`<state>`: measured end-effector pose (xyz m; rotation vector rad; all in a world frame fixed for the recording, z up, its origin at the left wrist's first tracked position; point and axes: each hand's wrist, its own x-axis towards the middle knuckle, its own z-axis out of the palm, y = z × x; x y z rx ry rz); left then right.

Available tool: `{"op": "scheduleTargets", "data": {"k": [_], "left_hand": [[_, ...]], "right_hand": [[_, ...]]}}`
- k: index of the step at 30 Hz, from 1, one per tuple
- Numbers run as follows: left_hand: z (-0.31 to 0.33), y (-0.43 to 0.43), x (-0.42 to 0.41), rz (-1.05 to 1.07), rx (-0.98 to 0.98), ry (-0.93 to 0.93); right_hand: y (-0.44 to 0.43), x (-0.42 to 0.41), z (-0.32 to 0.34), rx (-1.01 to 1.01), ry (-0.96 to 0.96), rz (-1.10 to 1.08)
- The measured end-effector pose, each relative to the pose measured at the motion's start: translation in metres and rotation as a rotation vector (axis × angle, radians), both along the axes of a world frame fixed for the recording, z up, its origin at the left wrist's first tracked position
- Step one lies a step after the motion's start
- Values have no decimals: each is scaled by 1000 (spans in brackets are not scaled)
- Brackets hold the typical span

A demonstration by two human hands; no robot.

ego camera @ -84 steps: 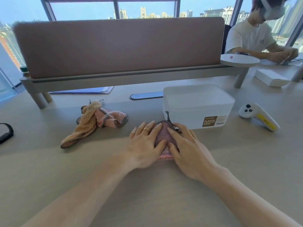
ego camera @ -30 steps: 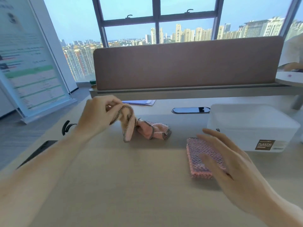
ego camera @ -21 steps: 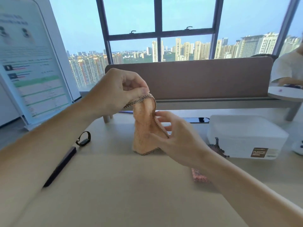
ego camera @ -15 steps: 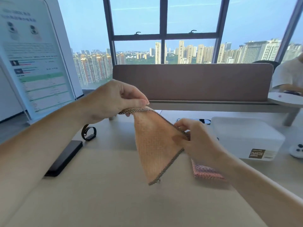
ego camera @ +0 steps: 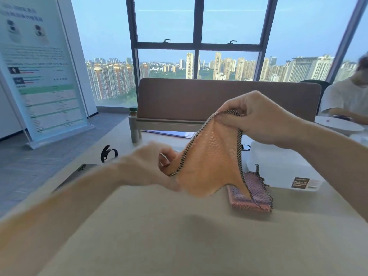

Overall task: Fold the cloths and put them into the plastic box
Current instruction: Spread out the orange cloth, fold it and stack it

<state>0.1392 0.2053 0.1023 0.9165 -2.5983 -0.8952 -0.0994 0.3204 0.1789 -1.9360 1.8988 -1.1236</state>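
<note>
Far to my left a poster stand (ego camera: 42, 66) is leaning on the floor beside the table (ego camera: 179, 236). Near the table's left edge a dark phone (ego camera: 77, 173) is lying flat, with a black wristband (ego camera: 108, 153) standing just behind it.

My left hand (ego camera: 151, 166) is showing up blurred, low over the table. Its fingers are curling around the lower left edge of the orange cloth (ego camera: 211, 160), gripping it at the dark checked border; there is a ring on one finger.

The orange cloth is hanging in the air between my two hands, spread open and sagging, its bottom reaching down close to the table. I cannot tell whether it is touching the tabletop.

My right hand (ego camera: 258, 118) is up higher, pinching the cloth's top corner between thumb and fingertips.

Below it, a pink cloth (ego camera: 253, 194) is lying folded flat on the table, just in front of the plastic box (ego camera: 278, 168). The box is white, a dark label is showing on its front, and a lid is covering it. Behind everything a brown desk divider (ego camera: 179, 96) is standing across the table, and at the far right another person (ego camera: 346, 96) is sitting.
</note>
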Motion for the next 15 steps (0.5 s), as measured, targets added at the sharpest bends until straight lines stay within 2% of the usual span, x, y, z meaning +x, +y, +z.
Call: {"op": "scheduleTargets", "data": {"k": [2, 5, 7, 10, 12, 15], "left_hand": [[-32, 15, -20, 103, -234, 58], [-55, 26, -43, 122, -324, 311], [-47, 15, -41, 127, -280, 415], [-21, -7, -18, 73, -76, 436], [-8, -24, -3, 73, -86, 419], [12, -48, 2, 168, -101, 388]], "right_hand": [[-2, 4, -1, -5, 4, 1], [-2, 7, -2, 1, 19, 3], [2, 0, -1, 9, 74, -9], [10, -20, -2, 61, 117, -51], [8, -29, -9, 150, 111, -68], [-5, -33, -16, 184, 227, -120]]}}
